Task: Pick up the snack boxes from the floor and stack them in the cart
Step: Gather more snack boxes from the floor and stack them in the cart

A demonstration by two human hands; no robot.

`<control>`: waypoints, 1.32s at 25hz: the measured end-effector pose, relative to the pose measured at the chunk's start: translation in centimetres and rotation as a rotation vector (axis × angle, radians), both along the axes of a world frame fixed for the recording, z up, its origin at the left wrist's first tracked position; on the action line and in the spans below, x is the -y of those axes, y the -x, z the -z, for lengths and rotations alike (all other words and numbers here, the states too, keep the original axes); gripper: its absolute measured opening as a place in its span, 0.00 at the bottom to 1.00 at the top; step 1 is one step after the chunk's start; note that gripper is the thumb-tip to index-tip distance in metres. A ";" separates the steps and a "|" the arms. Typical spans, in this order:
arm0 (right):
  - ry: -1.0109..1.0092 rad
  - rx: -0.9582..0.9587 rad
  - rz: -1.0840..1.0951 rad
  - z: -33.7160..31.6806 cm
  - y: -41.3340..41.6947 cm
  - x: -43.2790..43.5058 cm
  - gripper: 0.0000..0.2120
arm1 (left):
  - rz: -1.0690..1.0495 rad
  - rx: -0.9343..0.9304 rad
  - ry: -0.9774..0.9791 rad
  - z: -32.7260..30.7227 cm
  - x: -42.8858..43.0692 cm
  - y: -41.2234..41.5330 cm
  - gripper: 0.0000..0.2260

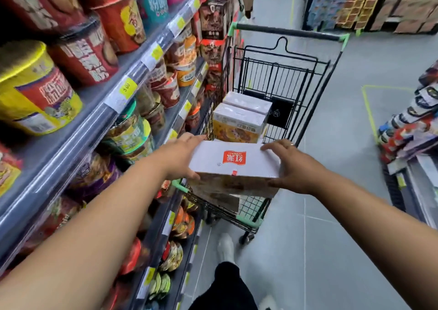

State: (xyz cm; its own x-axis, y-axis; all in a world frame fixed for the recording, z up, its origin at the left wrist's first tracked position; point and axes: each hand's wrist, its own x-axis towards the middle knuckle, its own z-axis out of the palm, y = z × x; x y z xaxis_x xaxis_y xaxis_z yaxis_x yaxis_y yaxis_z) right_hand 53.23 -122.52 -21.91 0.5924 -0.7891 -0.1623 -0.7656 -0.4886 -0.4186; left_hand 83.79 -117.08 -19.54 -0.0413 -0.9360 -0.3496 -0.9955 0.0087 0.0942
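Fingers (193, 139) of left hand (180, 158), right hand (292, 165) tight around snack box (237, 161) ends — box between, above cart (251, 219)

Between the left hand (180, 158) and right hand (291, 165), the snack box (237, 160) has a white top with a red-orange logo and a mottled brown-orange side. Beyond the hands, the cart (279, 72) is black wire with mint-green corners; its boxes (239, 117) are white-topped with yellow-orange fronts. The floor (331, 143) is grey.
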 end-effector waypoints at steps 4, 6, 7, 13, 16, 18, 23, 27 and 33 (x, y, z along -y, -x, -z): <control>0.038 -0.096 0.033 2.5 -2.6 5.9 0.41 | 0.034 0.077 -0.031 2.8 7.8 -1.5 0.47; 0.027 -0.132 0.076 4.2 -3.6 8.7 0.41 | 0.075 0.108 -0.045 4.7 11.5 -2.0 0.45; 0.020 -0.151 0.100 5.0 -4.1 10.0 0.41 | 0.093 0.117 -0.054 5.6 13.4 -2.3 0.44; -0.073 -0.218 0.194 9.2 -7.3 16.4 0.43 | 0.183 0.196 -0.097 10.6 22.6 -4.6 0.44; -0.145 -0.216 0.225 11.6 -8.8 18.9 0.43 | 0.217 0.245 -0.122 12.7 26.1 -5.2 0.45; -0.172 -0.202 0.239 13.1 -9.5 20.5 0.43 | 0.232 0.261 -0.123 13.9 28.1 -5.7 0.45; -0.196 -0.172 0.275 16.3 -11.1 23.1 0.37 | 0.214 0.299 -0.108 16.6 31.0 -6.1 0.38; -0.228 -0.199 0.298 18.3 -11.9 23.7 0.37 | 0.214 0.336 -0.108 18.7 31.5 -6.4 0.36; -0.260 -0.212 0.367 19.1 -11.8 23.7 0.36 | 0.192 0.298 -0.077 20.0 31.0 -6.1 0.32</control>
